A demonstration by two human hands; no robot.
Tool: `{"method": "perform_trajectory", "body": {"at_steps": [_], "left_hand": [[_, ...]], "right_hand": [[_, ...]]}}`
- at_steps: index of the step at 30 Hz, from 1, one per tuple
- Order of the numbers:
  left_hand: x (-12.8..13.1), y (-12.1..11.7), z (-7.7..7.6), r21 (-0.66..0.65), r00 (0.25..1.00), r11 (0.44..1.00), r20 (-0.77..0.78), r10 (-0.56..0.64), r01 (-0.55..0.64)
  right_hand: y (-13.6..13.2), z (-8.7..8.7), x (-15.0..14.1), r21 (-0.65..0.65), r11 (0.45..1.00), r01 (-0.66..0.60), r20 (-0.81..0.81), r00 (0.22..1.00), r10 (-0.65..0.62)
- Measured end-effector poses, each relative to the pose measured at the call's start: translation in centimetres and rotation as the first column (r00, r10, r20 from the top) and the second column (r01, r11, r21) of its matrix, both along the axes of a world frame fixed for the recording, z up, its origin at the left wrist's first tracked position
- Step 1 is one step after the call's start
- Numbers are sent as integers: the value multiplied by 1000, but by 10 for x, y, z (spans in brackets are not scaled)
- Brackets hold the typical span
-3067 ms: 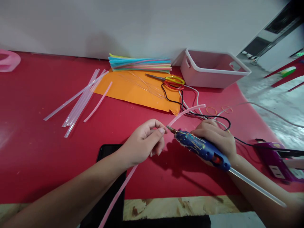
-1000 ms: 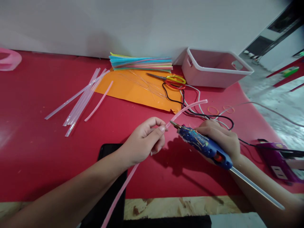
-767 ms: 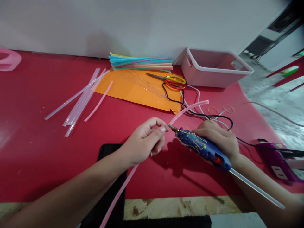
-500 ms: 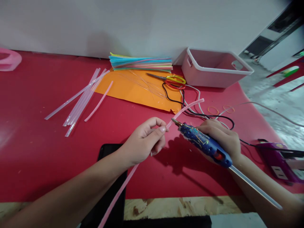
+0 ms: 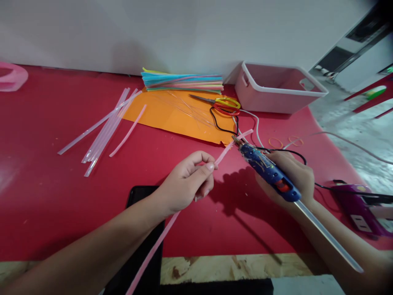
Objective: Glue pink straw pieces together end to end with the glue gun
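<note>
My left hand (image 5: 187, 182) pinches a long pink straw (image 5: 229, 145) between thumb and forefinger; the straw runs from under my forearm up and to the right above the red table (image 5: 46, 196). My right hand (image 5: 291, 176) is closed round a blue hot glue gun (image 5: 267, 170) with a clear glue stick (image 5: 328, 241) sticking out of its back. The gun's nozzle touches the pink straw well beyond my left fingers, close to its far end.
An orange sheet (image 5: 175, 114), scissors (image 5: 219, 102), a bundle of coloured straws (image 5: 182, 81) and a white basket (image 5: 276, 88) lie at the back. Clear and pink straws (image 5: 104, 127) lie at left. Cables (image 5: 245, 123), rubber bands (image 5: 274, 142), a purple power strip (image 5: 357, 205), a black phone (image 5: 144, 229).
My right hand has slid the glue gun's nozzle up along the pink straw, away from my left fingers toward the far end. My left hand has stayed put.
</note>
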State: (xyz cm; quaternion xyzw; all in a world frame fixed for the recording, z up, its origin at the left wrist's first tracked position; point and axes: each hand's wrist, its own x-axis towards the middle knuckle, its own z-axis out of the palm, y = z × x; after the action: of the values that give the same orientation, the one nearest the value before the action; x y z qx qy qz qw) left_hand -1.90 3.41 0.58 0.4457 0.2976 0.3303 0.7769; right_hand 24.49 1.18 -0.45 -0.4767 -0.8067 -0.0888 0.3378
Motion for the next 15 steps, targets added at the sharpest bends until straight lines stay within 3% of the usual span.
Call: {"method": "perform_trajectory", "body": {"at_steps": [7, 15], "left_hand": [[1, 1, 2, -23, 999, 999, -34, 30, -31], [3, 2, 2, -44, 994, 993, -43, 104, -106]], "right_hand": [[-6, -1, -5, -102, 968, 230, -173, 954, -245], [-7, -6, -1, -195, 917, 348, -239, 890, -389]]}}
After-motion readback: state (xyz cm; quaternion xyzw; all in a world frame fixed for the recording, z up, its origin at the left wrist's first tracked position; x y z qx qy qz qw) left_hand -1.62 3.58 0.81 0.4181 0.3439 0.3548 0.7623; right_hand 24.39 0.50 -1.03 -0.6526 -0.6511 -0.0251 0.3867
